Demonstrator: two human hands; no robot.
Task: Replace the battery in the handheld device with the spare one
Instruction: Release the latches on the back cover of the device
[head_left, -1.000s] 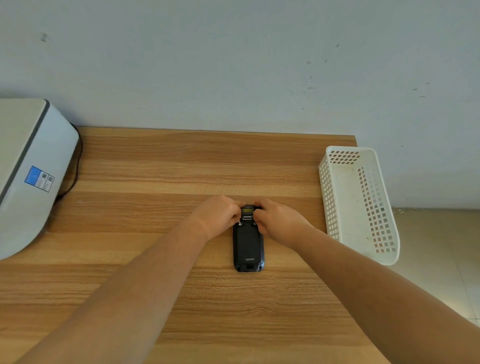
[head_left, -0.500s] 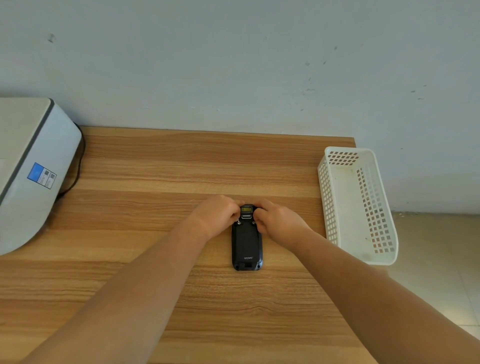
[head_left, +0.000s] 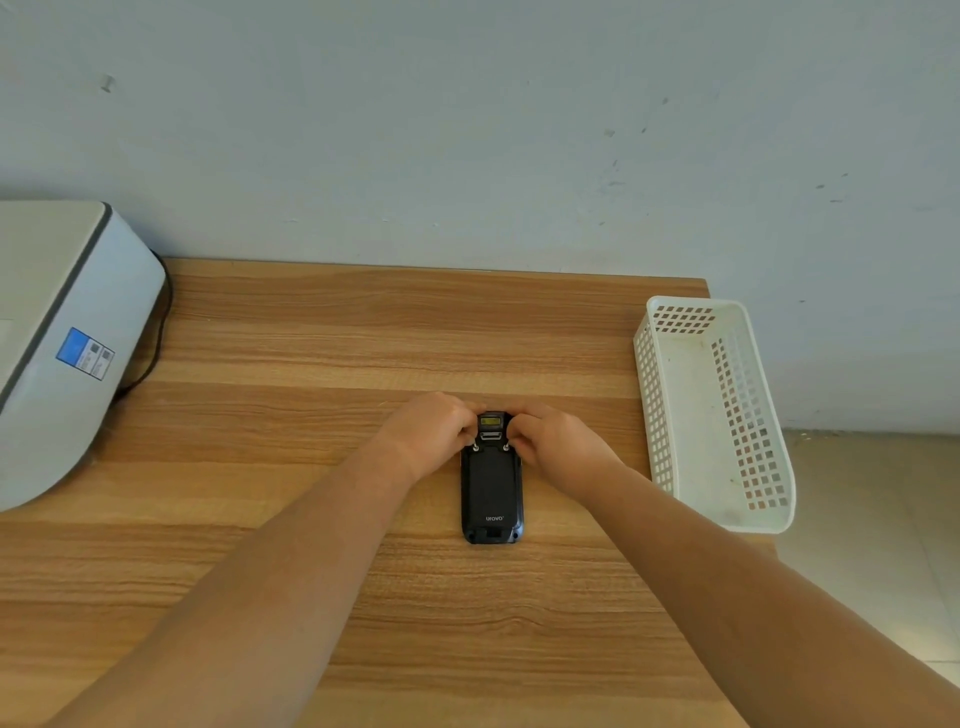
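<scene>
face-down on the table (head_left: 311, 519), handheld device (head_left: 491, 488), left hand (head_left: 434, 436) and right hand (head_left: 556, 444) pinched together on its far end

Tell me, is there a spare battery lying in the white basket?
No, the white basket at the table's right edge shows only its bare floor.

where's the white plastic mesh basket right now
In the head view, the white plastic mesh basket sits at the wooden table's right edge, right of the black handheld device.
</scene>
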